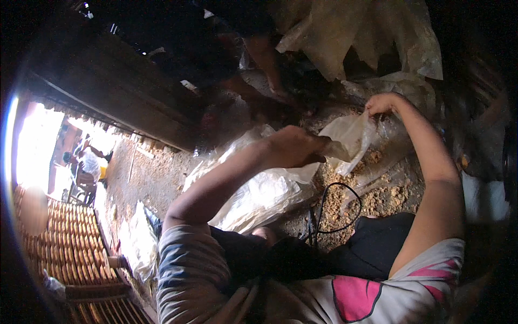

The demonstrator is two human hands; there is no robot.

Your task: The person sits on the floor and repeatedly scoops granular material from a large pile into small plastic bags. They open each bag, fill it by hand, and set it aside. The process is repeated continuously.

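Between my hands a whitish translucent plastic sheet or bag (350,134) is stretched; I cannot tell which it is. My right hand (382,103) is closed on its upper right corner. At its left side my left hand (300,148) is curled, its fingers partly in shadow, and seems to grip the plastic edge. Under my left forearm lies a heap of crumpled white plastic (270,191). Beneath the held plastic, yellowish-brown crumbly bits (383,200) are scattered over the ground.
A black cord loop (360,202) lies by my dark-clothed legs. Further plastic sheets (367,32) hang at the back. Bare limbs of another person (264,59) show in the shade. A slatted bamboo structure (75,243) stands at left, near a bright opening with a distant person (89,156).
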